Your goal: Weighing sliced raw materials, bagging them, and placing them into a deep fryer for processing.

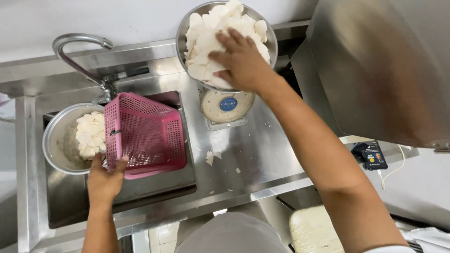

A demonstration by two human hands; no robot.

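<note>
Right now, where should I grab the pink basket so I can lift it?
Take the pink basket by its rim on the near-left edge, where the left hand already has its grip, coming from the front of the sink. The basket is tilted on its side over the sink, against the metal bowl, so that rim edge sits free and offers a firm lip.

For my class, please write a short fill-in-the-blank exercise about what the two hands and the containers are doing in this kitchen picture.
1. The left hand grips a basket coloured ____.
2. The right hand rests on white slices piled in a metal ____.
3. That container stands on a dial ____.
4. The tilted basket lies over the ____, beside a faucet.

Missing words: pink; bowl; scale; sink
</note>
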